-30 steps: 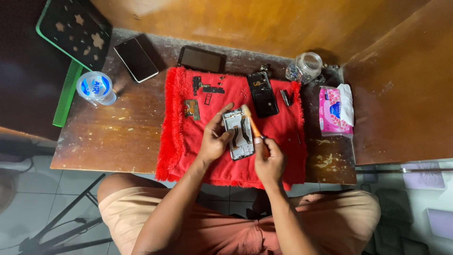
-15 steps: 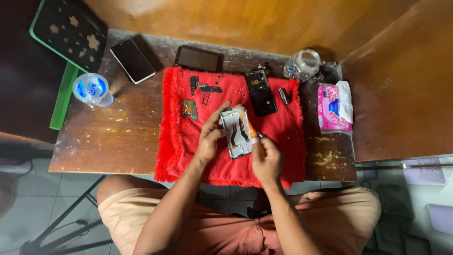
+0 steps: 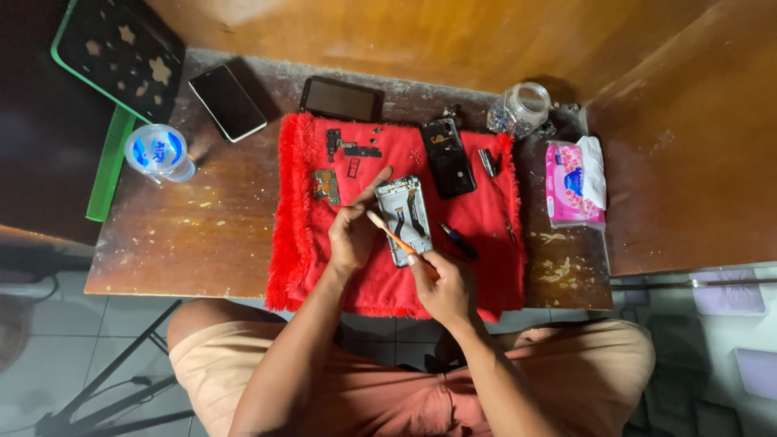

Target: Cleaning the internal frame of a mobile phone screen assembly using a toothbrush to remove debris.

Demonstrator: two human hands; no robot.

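Note:
An opened phone frame [image 3: 407, 217] with black flex cables lies on a red fringed cloth [image 3: 477, 267]. My left hand [image 3: 354, 231] rests at its left edge and steadies it, index finger stretched toward its top corner. My right hand [image 3: 441, 283] sits below the frame and grips a small orange-handled brush [image 3: 390, 234], whose pale tip points up-left across the frame toward my left hand. A small circuit board [image 3: 327, 185], black parts [image 3: 350, 149] and a black back cover [image 3: 447, 157] lie farther up the cloth.
On the worn wooden table: a dark phone [image 3: 227, 101], a second dark phone [image 3: 341, 99], a sealed water cup [image 3: 158, 152], a glass jar [image 3: 520, 108], a pink tissue pack [image 3: 571, 184], a dark-handled tool [image 3: 458, 239]. A green tray [image 3: 113, 50] leans far left. Wooden walls behind and right.
The brush has swung from upright beside the frame to lying diagonally across it, tip toward my left hand. My right hand shifted slightly down; the frame settled flatter on the cloth.

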